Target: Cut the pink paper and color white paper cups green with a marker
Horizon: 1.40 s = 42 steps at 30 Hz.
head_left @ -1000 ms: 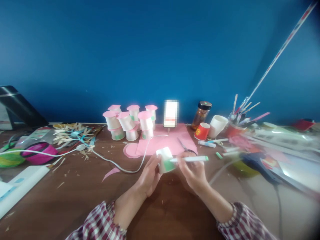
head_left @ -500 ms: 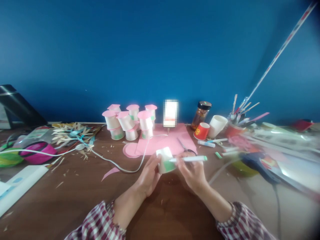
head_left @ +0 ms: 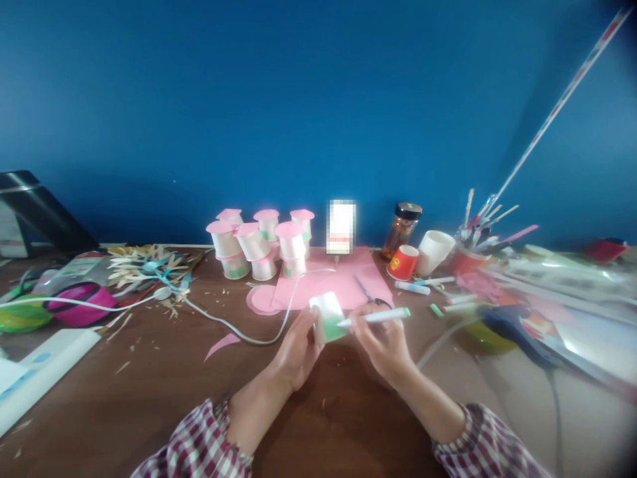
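A white paper cup (head_left: 328,312) with a green patch on its side is gripped by my left hand (head_left: 301,345), fingers wrapped round its left side. In my right hand (head_left: 381,342) is a white marker with a green end (head_left: 381,317), held like a pen. Its tip points left and meets the cup at the green patch, or comes very close to it. Behind my right hand, dark-handled scissors (head_left: 365,289) lie on a pink paper sheet (head_left: 323,289). Stacked paper cups with pink tops (head_left: 251,242) stand at the back left, some with green patches.
A lidded jar (head_left: 402,229), a red cup (head_left: 403,262) and a white cup (head_left: 435,252) stand at the back right. Nearby, a container (head_left: 470,259) holds brushes and pens. A white cable (head_left: 239,332) crosses the left side. A blue glue gun (head_left: 517,332) lies on the right.
The marker's green end has dipped slightly and shifted a little left. The cup has turned slightly in my left hand, and the green patch looks larger. My view has shifted a little.
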Tool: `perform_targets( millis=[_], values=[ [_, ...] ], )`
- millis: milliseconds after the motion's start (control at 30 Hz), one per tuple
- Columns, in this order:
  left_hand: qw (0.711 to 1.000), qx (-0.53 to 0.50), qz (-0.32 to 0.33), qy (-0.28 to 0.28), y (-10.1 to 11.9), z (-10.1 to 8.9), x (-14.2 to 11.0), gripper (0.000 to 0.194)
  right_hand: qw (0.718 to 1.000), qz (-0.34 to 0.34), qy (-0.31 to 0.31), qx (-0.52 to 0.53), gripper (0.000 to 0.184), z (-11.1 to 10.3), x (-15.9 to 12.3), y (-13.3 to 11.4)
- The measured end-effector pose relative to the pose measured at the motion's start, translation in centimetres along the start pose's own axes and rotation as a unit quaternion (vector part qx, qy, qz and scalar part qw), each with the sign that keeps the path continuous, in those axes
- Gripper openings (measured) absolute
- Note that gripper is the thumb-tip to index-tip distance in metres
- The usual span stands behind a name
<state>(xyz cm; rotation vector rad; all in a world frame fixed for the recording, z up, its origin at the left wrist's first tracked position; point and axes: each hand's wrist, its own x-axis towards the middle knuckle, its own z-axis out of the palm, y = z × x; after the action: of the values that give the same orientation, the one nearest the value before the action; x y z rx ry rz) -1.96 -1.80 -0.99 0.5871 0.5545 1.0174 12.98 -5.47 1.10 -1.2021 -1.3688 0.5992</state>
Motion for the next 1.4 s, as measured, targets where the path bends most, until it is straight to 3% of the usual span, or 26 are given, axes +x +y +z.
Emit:
perform_targets(
  millis=[167,400,600,833,1000,1167,1300,1400],
  values=[
    [1.0,-0.014,-0.015,0.014,-0.04,-0.16,0.17,0.035,0.998,0.012,0.04,0.048,0.019,0.0,0.13,-0.05],
    [1.0,-0.015,-0.016,0.002,0.0,-0.01,0.1,0.033,0.998,0.007,0.017,0.066,0.011,0.43,-0.04,-0.16],
    [1.0,-0.02,-0.014,0.001,-0.08,-0.17,0.21,0.03,0.999,-0.028,-0.039,0.006,0.01,-0.14,0.04,-0.21],
    [1.0,-0.01,-0.024,0.002,-0.14,-0.29,0.2,0.032,0.999,0.001,-0.016,0.041,0.011,0.16,-0.03,-0.24],
    [1.0,-0.018,-0.022,0.012,-0.13,-0.35,0.29,0.036,0.998,-0.014,-0.061,0.032,0.014,0.17,0.03,-0.59],
    [0.999,-0.016,-0.035,0.011,0.0,-0.23,0.3,0.036,0.999,-0.011,-0.025,0.037,0.008,0.02,0.1,-0.19],
    [0.999,-0.017,-0.03,0.011,0.07,-0.09,0.24,0.036,0.996,-0.003,-0.073,0.051,0.009,-0.05,0.11,-0.21],
    [0.999,-0.02,-0.033,0.009,0.09,-0.09,0.23,0.037,0.997,-0.009,-0.057,0.048,0.007,-0.03,0.13,-0.31]
  ],
)
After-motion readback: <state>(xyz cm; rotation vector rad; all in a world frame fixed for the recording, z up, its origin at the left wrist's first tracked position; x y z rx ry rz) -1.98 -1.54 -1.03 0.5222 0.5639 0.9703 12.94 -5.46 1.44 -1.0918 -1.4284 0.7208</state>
